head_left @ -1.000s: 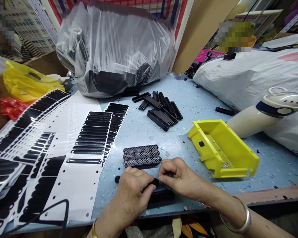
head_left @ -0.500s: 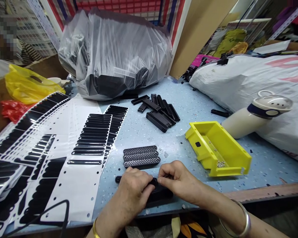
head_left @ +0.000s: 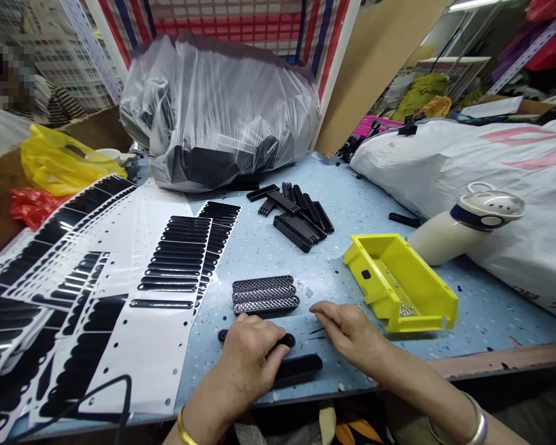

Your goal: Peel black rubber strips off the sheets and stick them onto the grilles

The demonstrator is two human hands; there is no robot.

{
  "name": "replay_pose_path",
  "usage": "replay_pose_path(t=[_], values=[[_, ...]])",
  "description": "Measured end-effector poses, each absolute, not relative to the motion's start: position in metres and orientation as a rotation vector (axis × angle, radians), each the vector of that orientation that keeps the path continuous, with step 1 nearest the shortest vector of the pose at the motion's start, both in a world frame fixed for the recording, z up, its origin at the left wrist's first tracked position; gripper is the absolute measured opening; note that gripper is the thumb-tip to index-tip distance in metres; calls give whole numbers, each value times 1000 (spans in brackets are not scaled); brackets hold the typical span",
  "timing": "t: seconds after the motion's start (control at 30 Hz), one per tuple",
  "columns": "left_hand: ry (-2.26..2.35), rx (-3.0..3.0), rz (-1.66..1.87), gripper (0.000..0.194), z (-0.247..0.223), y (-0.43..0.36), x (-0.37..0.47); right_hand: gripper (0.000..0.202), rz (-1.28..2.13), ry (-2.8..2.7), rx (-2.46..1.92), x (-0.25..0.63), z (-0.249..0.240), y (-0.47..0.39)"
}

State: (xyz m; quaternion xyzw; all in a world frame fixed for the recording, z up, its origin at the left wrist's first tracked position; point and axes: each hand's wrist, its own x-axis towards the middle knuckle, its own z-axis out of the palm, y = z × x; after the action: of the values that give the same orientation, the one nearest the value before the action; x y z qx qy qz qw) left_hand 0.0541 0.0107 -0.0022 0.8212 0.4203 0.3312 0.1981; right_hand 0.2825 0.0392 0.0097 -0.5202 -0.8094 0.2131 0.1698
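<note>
My left hand (head_left: 250, 349) is closed around a long black plastic piece (head_left: 286, 340) with rounded ends. Both of its ends stick out past my fingers, and a small round hole shows at the right end. My right hand (head_left: 347, 327) pinches dark tweezers (head_left: 317, 332), whose two thin prongs point left, apart from the black piece. Just below my left hand, near the table edge, lies another smooth black piece (head_left: 301, 368). Behind my hands, three black pieces with a lattice pattern (head_left: 265, 295) lie side by side.
A yellow bin (head_left: 405, 284) with small shiny metal parts (head_left: 404, 309) stands at right, by a leaning bottle (head_left: 458, 225). Loose black pieces (head_left: 296, 213) lie farther back, before a filled plastic bag (head_left: 227, 105). Sheets of black strip stickers (head_left: 152, 346) cover the left side.
My right hand has moved right, away from the black piece, and the tweezer prongs now show. My left hand keeps its grip in about the same place.
</note>
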Motion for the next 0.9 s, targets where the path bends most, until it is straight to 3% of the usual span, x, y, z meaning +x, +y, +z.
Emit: replay_pose_path(t=[0.13, 0.23, 0.43, 0.63, 0.73, 0.9], values=[[1179, 2305, 949, 11, -2, 11, 54, 31, 132, -2373, -1466, 302, -2, 42], [1173, 2313, 963, 12, -1, 12, 55, 27, 53, -2333, -1405, 298, 7, 38], [1195, 2320, 942, 10, -3, 11, 54, 25, 758, -2188, -1345, 255, 28, 21], [1188, 2265, 919, 10, -1, 11, 56, 21, 1249, -1854, -1477, 233, 20, 26], [1151, 2233, 1082, 8, 4, 9, 53, 20, 1318, -1748, -1515, 231, 18, 28], [1194, 2377, 1375, 21, 7, -5, 24, 19, 1318, -1727, -1542, 230, 18, 28]])
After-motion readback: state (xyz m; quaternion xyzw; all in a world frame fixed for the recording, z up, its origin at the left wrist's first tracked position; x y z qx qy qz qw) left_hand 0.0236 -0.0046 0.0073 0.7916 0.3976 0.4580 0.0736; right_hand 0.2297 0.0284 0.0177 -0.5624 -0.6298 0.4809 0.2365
